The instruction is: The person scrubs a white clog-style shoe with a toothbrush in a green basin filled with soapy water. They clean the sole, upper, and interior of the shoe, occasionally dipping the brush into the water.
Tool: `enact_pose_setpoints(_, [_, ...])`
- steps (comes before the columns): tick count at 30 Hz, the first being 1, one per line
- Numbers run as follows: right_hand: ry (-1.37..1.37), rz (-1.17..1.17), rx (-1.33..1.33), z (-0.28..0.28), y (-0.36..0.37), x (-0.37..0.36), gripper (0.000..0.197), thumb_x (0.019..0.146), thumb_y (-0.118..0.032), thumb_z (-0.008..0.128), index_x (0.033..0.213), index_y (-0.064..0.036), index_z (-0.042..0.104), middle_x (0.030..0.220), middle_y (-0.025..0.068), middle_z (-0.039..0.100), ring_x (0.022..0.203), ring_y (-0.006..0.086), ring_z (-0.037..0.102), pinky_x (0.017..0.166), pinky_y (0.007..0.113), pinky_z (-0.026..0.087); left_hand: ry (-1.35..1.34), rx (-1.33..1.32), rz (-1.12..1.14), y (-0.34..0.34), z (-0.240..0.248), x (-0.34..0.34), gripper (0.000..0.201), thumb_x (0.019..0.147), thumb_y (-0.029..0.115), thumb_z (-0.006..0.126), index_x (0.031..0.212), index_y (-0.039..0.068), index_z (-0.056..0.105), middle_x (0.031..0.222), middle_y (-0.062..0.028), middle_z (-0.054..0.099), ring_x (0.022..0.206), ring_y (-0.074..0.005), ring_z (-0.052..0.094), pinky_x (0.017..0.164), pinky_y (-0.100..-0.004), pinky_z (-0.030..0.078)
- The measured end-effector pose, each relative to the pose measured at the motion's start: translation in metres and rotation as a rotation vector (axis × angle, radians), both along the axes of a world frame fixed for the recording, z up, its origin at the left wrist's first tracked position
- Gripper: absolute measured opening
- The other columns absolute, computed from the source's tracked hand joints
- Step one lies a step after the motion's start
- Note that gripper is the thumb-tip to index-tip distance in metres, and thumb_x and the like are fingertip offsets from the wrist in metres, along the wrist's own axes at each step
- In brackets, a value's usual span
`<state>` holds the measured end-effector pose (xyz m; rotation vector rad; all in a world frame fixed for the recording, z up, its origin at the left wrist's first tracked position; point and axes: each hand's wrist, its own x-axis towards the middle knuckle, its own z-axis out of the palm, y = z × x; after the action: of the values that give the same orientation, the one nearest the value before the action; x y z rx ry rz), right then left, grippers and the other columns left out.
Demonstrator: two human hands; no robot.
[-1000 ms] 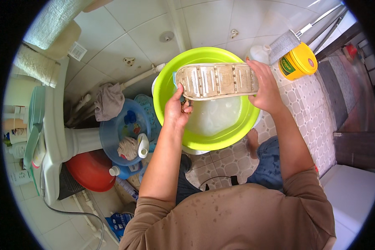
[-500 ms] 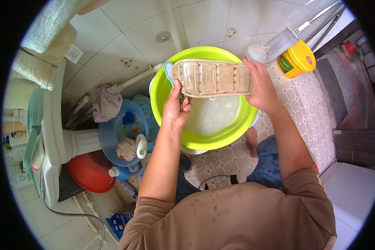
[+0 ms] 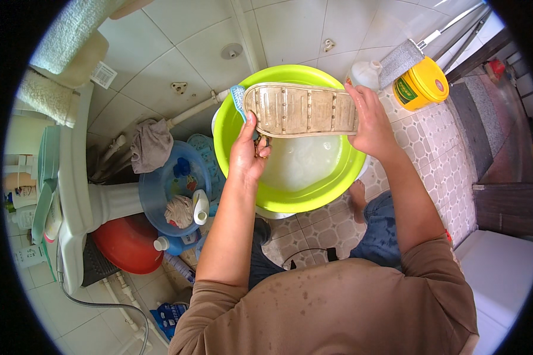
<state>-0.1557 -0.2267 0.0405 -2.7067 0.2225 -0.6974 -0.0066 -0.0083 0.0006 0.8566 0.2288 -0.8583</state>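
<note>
A slipper [image 3: 305,109] is held level above a lime-green basin [image 3: 290,204], its beige, worn and stained ribbed sole facing me. My left hand [image 3: 249,151] grips the rounded left end, thumb on the sole and fingers curled underneath. A small dark thing shows by those fingers; what it is cannot be made out. My right hand [image 3: 373,124] is closed round the slipper's right end. From behind the left end sticks out a blue and white textured piece [image 3: 238,100]; whether it belongs to the slipper is hidden. Cloudy whitish water [image 3: 302,163] lies in the basin below.
Left of the basin stand a translucent blue basin [image 3: 160,180] with a cloth and a white bottle [image 3: 201,207], a red basin [image 3: 121,242] and a white pedestal sink [image 3: 80,222]. A yellow bucket [image 3: 426,80] and a white jug [image 3: 364,74] stand at the back right.
Almost nothing differs. The slipper and both hands have shifted very slightly; the grip on it is the same.
</note>
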Motion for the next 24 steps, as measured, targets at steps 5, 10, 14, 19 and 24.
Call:
enact_pose_setpoints(5, [0.002, 0.008, -0.001, 0.0017, 0.0014, -0.0002, 0.078, 0.052, 0.005, 0.06, 0.127, -0.0024, 0.04, 0.111, 0.0155, 0.044, 0.105, 0.0344, 0.044, 0.091, 0.04, 0.038, 0.02, 0.012, 0.022, -0.0011, 0.0036, -0.0013, 0.027, 0.084, 0.039, 0.062, 0.094, 0.014, 0.056, 0.077, 0.0042, 0.057, 0.051, -0.0051, 0.037, 0.038, -0.0162, 0.024])
enact_pose_setpoints(10, [-0.004, 0.005, -0.002, 0.0032, 0.003, 0.0002, 0.076, 0.052, 0.005, 0.06, 0.126, -0.0013, 0.041, 0.11, 0.0155, 0.044, 0.105, 0.0344, 0.044, 0.091, 0.04, 0.038, 0.004, 0.0, 0.002, 0.0003, -0.0007, 0.0007, 0.027, 0.084, 0.039, 0.062, 0.095, 0.015, 0.057, 0.078, 0.0045, 0.057, 0.051, -0.0052, 0.037, 0.038, -0.0161, 0.024])
enact_pose_setpoints(14, [0.003, 0.004, 0.005, 0.0034, 0.003, 0.0, 0.076, 0.052, 0.006, 0.059, 0.126, -0.0009, 0.041, 0.11, 0.0155, 0.044, 0.105, 0.0343, 0.044, 0.091, 0.04, 0.038, 0.001, 0.014, -0.005, 0.0001, 0.0007, 0.0003, 0.031, 0.085, 0.038, 0.062, 0.105, 0.016, 0.055, 0.087, 0.0064, 0.056, 0.053, -0.0038, 0.035, 0.042, -0.0171, 0.026])
enact_pose_setpoints(19, [0.008, 0.009, 0.003, 0.004, 0.0027, -0.0001, 0.076, 0.051, 0.006, 0.058, 0.125, -0.0006, 0.042, 0.11, 0.0155, 0.044, 0.105, 0.0343, 0.044, 0.091, 0.04, 0.038, 0.028, 0.0, 0.002, 0.0002, -0.002, 0.0018, 0.028, 0.084, 0.038, 0.062, 0.095, 0.013, 0.057, 0.078, 0.0033, 0.057, 0.051, -0.0051, 0.037, 0.037, -0.0157, 0.024])
enact_pose_setpoints(24, [0.029, 0.01, 0.012, 0.0047, 0.0032, -0.0008, 0.077, 0.051, 0.006, 0.058, 0.126, -0.0002, 0.042, 0.112, 0.0156, 0.044, 0.106, 0.0343, 0.044, 0.092, 0.039, 0.038, 0.044, 0.01, 0.004, -0.0004, -0.0008, 0.0009, 0.029, 0.084, 0.038, 0.062, 0.096, 0.013, 0.056, 0.08, 0.0028, 0.057, 0.053, -0.0051, 0.039, 0.037, -0.0153, 0.024])
